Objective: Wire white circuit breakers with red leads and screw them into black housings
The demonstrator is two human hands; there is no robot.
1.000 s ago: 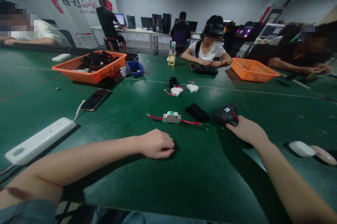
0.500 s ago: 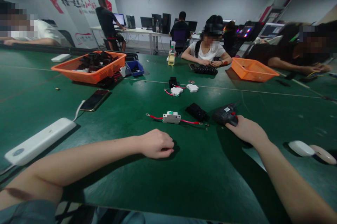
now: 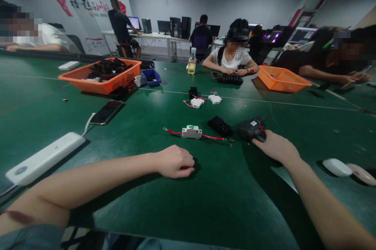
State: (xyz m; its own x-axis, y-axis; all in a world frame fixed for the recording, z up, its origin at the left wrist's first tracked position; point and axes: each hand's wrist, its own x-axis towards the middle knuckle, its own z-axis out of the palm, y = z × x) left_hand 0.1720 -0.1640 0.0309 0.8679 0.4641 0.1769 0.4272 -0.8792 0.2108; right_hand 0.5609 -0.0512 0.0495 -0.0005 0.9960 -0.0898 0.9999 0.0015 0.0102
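Observation:
My left hand (image 3: pixel 174 161) rests on the green table (image 3: pixel 205 203) with its fingers curled into a loose fist, nothing visible in it. My right hand (image 3: pixel 276 147) lies further right, its fingers on the grip of a black electric screwdriver (image 3: pixel 252 128) that lies on the table. Between the hands, a little further off, sits a white circuit breaker (image 3: pixel 191 131) with red wires running out both sides. A black block (image 3: pixel 221 125) lies just left of the screwdriver.
Two more white breakers (image 3: pixel 197 102) with red wires lie beyond. An orange basket (image 3: pixel 100 74) of black parts, a blue bin (image 3: pixel 151 76), a phone (image 3: pixel 105 111) and a white power bank (image 3: pixel 44 158) are at left. Another orange basket (image 3: pixel 282 78) and people working sit across the table.

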